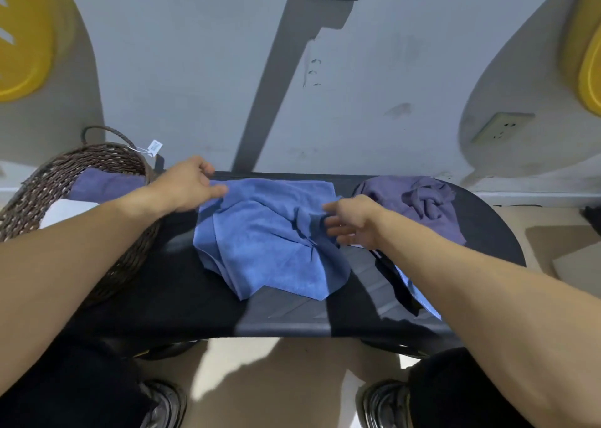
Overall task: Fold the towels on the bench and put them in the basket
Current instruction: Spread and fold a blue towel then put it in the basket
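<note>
A crumpled blue towel point(266, 235) lies in the middle of the dark bench point(292, 317). My left hand point(192, 183) pinches its far left corner. My right hand point(349, 221) grips the towel's right edge, fingers curled into the cloth. A purple towel point(419, 203) sits bunched at the bench's right end. The woven basket point(61, 180) stands at the left end with a folded purple towel point(104, 185) and something white point(65, 211) inside.
A grey wall rises right behind the bench, with a socket point(502, 130) at the right. A tag point(154, 148) hangs off the basket handle. My knees and shoes point(162, 405) are below the bench's front edge.
</note>
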A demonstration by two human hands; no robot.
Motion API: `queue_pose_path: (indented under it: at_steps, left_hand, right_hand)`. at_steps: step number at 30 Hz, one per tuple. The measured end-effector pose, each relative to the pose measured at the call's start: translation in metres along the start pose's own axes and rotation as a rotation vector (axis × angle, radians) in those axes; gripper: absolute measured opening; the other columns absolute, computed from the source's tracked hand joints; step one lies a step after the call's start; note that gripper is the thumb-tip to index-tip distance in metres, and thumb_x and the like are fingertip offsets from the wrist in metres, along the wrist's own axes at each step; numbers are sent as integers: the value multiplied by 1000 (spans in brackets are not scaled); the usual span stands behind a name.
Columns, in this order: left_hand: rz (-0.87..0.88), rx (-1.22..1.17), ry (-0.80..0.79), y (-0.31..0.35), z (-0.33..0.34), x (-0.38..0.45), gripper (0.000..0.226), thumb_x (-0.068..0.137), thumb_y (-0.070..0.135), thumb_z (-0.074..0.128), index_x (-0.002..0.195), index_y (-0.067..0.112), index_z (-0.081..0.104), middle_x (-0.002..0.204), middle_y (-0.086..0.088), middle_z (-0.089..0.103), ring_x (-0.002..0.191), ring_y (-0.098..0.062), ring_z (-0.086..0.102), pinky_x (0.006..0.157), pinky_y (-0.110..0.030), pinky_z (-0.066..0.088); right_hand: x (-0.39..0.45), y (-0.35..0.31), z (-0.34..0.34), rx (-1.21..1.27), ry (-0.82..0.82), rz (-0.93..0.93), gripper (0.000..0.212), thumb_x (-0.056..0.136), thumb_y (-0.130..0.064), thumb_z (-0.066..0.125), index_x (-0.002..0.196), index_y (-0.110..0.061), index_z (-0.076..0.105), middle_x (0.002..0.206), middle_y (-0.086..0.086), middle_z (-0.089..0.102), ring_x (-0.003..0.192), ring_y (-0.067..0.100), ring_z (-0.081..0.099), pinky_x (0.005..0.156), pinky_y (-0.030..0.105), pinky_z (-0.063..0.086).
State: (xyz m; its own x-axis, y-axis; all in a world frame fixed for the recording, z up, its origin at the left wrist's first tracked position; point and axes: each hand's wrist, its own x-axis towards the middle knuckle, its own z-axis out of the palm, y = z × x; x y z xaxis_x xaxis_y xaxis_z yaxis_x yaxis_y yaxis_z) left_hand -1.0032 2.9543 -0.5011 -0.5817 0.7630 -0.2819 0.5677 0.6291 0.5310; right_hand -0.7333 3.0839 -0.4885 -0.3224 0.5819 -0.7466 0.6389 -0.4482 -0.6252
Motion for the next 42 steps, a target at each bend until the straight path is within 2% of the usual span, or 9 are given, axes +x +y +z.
queue_pose_path:
  at_steps: [4,8,14,18,23,28,34,37,42]
  left_hand:
    - [-257,117,-306,-10,30,-14,38,86,37,72,74,3,58,68,-11,62,60,-26,60,57,-29,53]
    - [-375,125,-512,-8,64,-34,50,87,48,67,94,-1,63,79,-11,71,60,-24,65,61,-32,59]
    - [-283,249,-389,-9,96,-65,49,76,52,74,71,9,50,55,-3,56,49,-18,53,49,-26,44]
    - [-315,166,-234,-13,102,-83,64,70,35,82,105,6,38,92,-7,59,83,-26,63,67,-35,49]
    - [-566,-330,-214,-21,117,-99,34,76,19,83,91,-1,60,61,-13,67,46,-20,63,50,-27,51]
    - [-635,-491,-307,-20,133,-117,36,72,18,87,78,6,52,69,-8,64,53,-24,60,58,-26,42]
    - [-514,-414,-214,-29,108,-121,36,86,10,74,73,10,41,60,-12,58,53,-23,56,50,-27,42]
    - [-472,-394,-207,-43,86,-127,20,87,9,73,90,8,52,65,-11,63,48,-17,60,43,-23,43]
    - [-405,-165,-312,-81,69,-153,14,86,11,74,85,4,62,52,-10,63,43,-16,57,41,-23,42]
  right_hand:
    - [20,14,15,-218,22,32,19,88,-23,69,89,-7,59,71,10,54,59,20,49,55,26,44]
    - [33,29,25,-538,32,55,38,74,-34,82,90,-7,60,82,14,68,72,25,65,73,39,61]
    - [32,37,27,-844,-31,153,49,73,-31,88,91,-5,50,73,12,57,57,25,57,46,29,47]
    - [29,30,22,-819,-14,138,42,76,-28,85,92,-3,55,67,11,51,58,25,50,58,30,47]
    - [19,29,11,-624,-12,91,52,77,-21,85,112,-4,50,110,18,61,93,33,66,84,41,59]
    - [3,40,6,-555,-45,58,52,75,-5,84,120,-1,59,128,13,57,102,34,64,74,36,61]
    - [-15,58,-2,-831,51,-52,17,79,-9,73,83,-7,56,74,12,59,62,25,62,58,29,53]
    - [-21,67,-5,-880,77,-64,14,80,-9,71,84,-8,57,73,13,60,61,25,60,60,30,52]
    - [-30,81,-2,-1024,2,19,16,80,-13,76,90,-3,70,79,14,71,66,26,66,71,33,59]
